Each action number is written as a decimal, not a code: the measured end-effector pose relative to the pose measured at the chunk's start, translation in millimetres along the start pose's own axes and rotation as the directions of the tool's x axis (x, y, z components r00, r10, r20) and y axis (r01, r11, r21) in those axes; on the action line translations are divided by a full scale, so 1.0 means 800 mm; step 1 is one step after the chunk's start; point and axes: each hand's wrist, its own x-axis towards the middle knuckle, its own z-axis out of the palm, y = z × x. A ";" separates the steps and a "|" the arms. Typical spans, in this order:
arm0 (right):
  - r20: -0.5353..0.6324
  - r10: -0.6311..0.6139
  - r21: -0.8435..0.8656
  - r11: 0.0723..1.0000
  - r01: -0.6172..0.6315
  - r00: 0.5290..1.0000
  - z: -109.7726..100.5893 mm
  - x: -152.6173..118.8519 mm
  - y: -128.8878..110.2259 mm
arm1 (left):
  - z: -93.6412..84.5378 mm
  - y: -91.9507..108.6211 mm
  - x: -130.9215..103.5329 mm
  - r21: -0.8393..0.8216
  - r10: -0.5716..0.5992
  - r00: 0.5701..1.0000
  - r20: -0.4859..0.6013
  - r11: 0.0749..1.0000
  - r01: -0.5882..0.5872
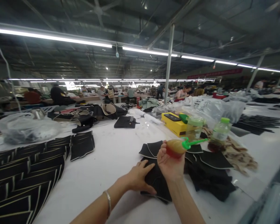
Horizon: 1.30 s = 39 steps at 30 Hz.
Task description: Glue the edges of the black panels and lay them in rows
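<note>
L hand (140, 177) lay open, spread on blk panel (156, 179); R hand (169, 165) gripped squeeze btl (175, 148), nozzle (197, 142) aimed R. Flat panel, light squeeze prob. suited best.

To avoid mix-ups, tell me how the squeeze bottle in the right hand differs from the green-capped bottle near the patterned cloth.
The squeeze bottle is tipped sideways in the right hand; the green-capped bottle stands unheld. The squeeze bottle ends in a long, thin green spout, the green-capped bottle in a short, broad cap. Both have green tops and hold reddish liquid.
</note>
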 end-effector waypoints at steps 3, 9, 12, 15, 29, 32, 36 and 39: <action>0.023 0.007 0.012 1.000 -0.008 1.000 -0.003 0.000 0.001 | -0.008 0.009 -0.009 0.106 0.055 0.998 -0.010 0.993 -0.053; 0.028 -0.012 0.016 1.000 0.011 1.000 -0.005 0.000 -0.001 | -0.037 0.005 -0.042 0.086 -0.143 0.924 -0.355 0.979 0.185; 0.030 -0.017 0.031 0.999 0.016 0.999 -0.005 0.000 -0.002 | -0.073 -0.011 -0.085 -0.347 -0.455 0.736 -0.502 0.885 0.310; 0.026 0.014 0.064 0.998 -0.015 1.000 -0.004 -0.001 0.001 | -0.092 -0.033 -0.159 -0.734 -0.679 0.650 -0.342 0.625 0.266; -0.032 0.294 -0.301 0.909 -0.289 0.955 0.005 -0.031 0.097 | 0.013 -0.003 -0.353 -0.192 -0.639 0.580 -0.505 0.739 0.646; -0.045 0.333 -0.349 0.879 -0.327 0.942 0.002 -0.039 0.110 | 0.024 0.011 -0.320 -0.083 -0.637 0.643 -0.425 0.735 0.673; -0.064 0.347 -0.380 0.858 -0.344 0.936 -0.003 -0.040 0.114 | 0.021 0.020 -0.295 0.087 -0.669 0.644 -0.372 0.665 0.741; -0.075 0.346 -0.401 0.848 -0.346 0.935 -0.003 -0.040 0.114 | 0.013 0.025 -0.285 0.119 -0.710 0.619 -0.335 0.620 0.776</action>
